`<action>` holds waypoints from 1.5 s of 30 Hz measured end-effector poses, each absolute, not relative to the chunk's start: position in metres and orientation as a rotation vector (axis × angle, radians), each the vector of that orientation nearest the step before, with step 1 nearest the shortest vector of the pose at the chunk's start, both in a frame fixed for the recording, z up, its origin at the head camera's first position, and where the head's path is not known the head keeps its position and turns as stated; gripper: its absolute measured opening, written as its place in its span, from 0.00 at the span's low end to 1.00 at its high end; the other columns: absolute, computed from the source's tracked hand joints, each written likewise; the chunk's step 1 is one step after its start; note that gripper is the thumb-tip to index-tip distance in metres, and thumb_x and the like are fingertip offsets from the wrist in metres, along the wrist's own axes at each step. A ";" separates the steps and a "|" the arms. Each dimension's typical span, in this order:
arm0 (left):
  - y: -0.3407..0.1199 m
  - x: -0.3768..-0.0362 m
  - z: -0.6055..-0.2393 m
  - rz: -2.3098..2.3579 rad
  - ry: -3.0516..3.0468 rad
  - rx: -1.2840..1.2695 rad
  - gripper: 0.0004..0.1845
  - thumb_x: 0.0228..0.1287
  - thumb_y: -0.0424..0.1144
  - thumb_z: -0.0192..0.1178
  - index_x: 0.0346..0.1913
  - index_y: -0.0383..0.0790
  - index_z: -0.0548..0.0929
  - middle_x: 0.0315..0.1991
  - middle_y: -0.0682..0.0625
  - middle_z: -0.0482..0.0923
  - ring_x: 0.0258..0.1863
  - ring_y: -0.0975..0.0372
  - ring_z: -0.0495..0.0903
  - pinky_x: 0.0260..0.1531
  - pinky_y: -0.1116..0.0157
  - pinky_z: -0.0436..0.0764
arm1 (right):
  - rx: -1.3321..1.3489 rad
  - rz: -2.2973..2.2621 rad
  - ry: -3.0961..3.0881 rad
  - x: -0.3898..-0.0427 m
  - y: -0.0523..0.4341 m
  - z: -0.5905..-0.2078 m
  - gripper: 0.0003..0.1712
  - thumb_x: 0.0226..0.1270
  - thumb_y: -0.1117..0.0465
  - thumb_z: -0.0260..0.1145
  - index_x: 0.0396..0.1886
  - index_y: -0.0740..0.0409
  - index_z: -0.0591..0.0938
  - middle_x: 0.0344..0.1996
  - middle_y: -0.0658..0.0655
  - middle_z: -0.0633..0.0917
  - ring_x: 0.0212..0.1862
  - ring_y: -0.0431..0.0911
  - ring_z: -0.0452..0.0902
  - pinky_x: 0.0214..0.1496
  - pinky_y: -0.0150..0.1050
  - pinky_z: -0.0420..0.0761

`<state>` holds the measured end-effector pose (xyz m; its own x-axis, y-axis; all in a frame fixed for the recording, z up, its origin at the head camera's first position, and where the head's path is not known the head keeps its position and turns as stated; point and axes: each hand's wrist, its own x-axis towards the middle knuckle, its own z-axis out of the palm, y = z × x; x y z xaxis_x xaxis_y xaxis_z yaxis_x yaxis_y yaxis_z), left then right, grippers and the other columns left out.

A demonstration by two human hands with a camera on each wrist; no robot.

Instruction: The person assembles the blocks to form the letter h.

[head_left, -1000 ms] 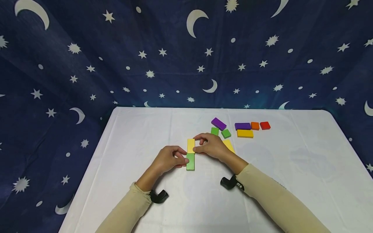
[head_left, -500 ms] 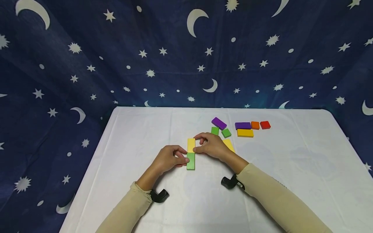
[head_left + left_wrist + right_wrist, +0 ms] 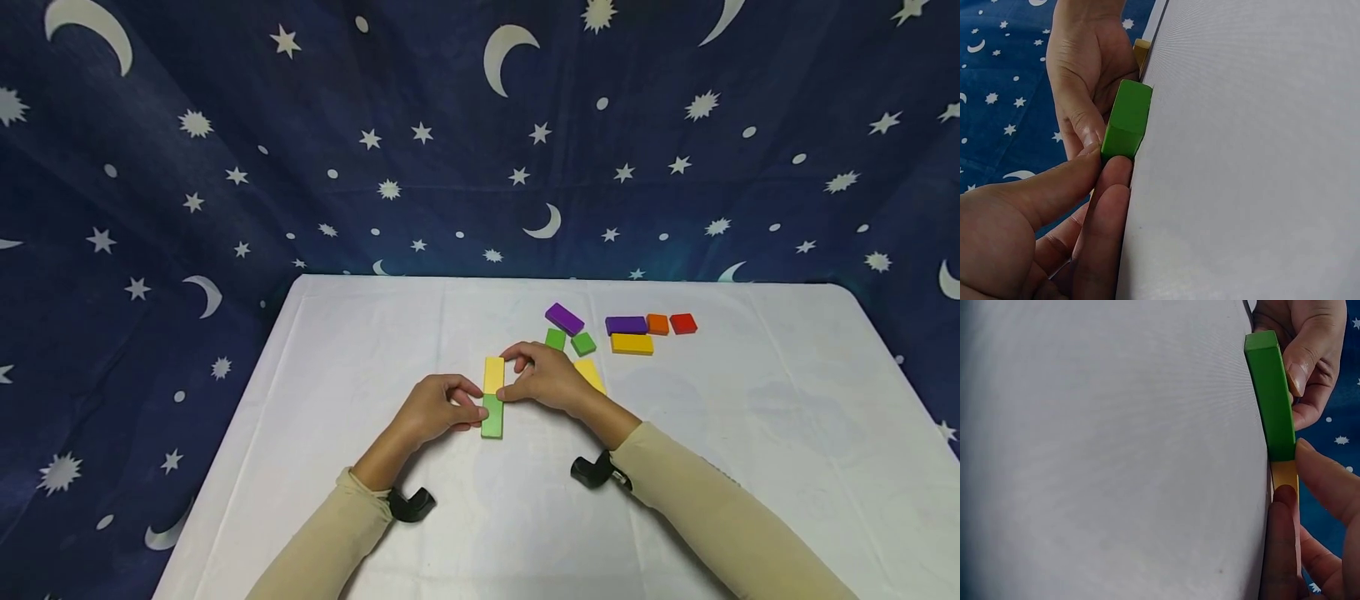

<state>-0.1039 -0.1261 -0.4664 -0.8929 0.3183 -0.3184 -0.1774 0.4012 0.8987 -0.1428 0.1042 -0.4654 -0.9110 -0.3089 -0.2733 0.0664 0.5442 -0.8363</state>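
Observation:
On the white table (image 3: 337, 375) a pale yellow block (image 3: 492, 372) and a green block (image 3: 492, 418) lie end to end in a line. My left hand (image 3: 474, 402) pinches the green block (image 3: 1127, 119) at its near-left side with thumb and finger. From the right, my right hand (image 3: 512, 377) pinches the yellow block (image 3: 1285, 475) between thumb and forefinger. In the right wrist view the green block (image 3: 1269, 394) butts against the yellow one. In the left wrist view only a sliver of the yellow block (image 3: 1142, 47) shows behind the right hand.
Behind the right hand lie loose blocks: a purple one (image 3: 563, 318), two small green ones (image 3: 555, 338) (image 3: 582, 343) and a half-hidden yellow one (image 3: 591, 373). Farther right sit purple (image 3: 626, 325), orange (image 3: 657, 324), red (image 3: 682, 323) and amber (image 3: 632, 343) blocks. A starry blue cloth surrounds the table.

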 end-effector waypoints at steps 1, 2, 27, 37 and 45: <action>-0.126 -0.104 -0.467 1.502 2.221 0.120 0.16 0.56 0.36 0.77 0.46 0.37 0.87 0.27 0.49 0.85 0.27 0.61 0.89 0.30 0.65 0.87 | -0.200 -1.320 2.396 -0.143 0.104 -0.465 0.35 0.45 0.51 0.86 0.55 0.48 0.83 0.39 0.53 0.79 0.33 0.46 0.78 0.42 0.40 0.76; -0.127 -0.103 -0.467 1.498 2.224 0.122 0.16 0.56 0.36 0.77 0.46 0.38 0.87 0.27 0.49 0.86 0.27 0.61 0.89 0.30 0.66 0.87 | -0.201 -1.318 2.399 -0.143 0.104 -0.465 0.35 0.45 0.51 0.86 0.55 0.48 0.83 0.39 0.53 0.79 0.33 0.46 0.78 0.41 0.40 0.75; -0.127 -0.103 -0.470 1.515 2.221 0.105 0.15 0.56 0.35 0.76 0.45 0.37 0.87 0.28 0.48 0.85 0.27 0.61 0.89 0.29 0.65 0.87 | -0.252 -1.272 2.433 -0.146 0.101 -0.465 0.35 0.46 0.53 0.86 0.57 0.49 0.84 0.38 0.53 0.79 0.34 0.45 0.76 0.41 0.40 0.75; -0.129 -0.104 -0.466 1.530 2.166 0.109 0.17 0.58 0.36 0.76 0.48 0.35 0.86 0.30 0.47 0.86 0.29 0.60 0.90 0.31 0.64 0.88 | -0.238 -1.250 2.396 -0.146 0.104 -0.458 0.38 0.47 0.51 0.85 0.61 0.48 0.82 0.41 0.52 0.81 0.37 0.45 0.78 0.42 0.39 0.77; -0.133 -0.106 -0.453 1.485 2.299 0.154 0.16 0.59 0.37 0.75 0.50 0.38 0.87 0.36 0.49 0.88 0.29 0.62 0.88 0.31 0.64 0.87 | -0.183 -1.401 2.258 -0.144 0.119 -0.445 0.34 0.59 0.51 0.79 0.65 0.48 0.80 0.44 0.55 0.83 0.35 0.48 0.82 0.41 0.39 0.83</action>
<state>-0.1059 -0.1328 -0.4527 -0.9148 0.3014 -0.2687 -0.1210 0.4304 0.8945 -0.1445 0.1194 -0.4453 -0.8790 -0.3521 -0.3214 0.1316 0.4687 -0.8735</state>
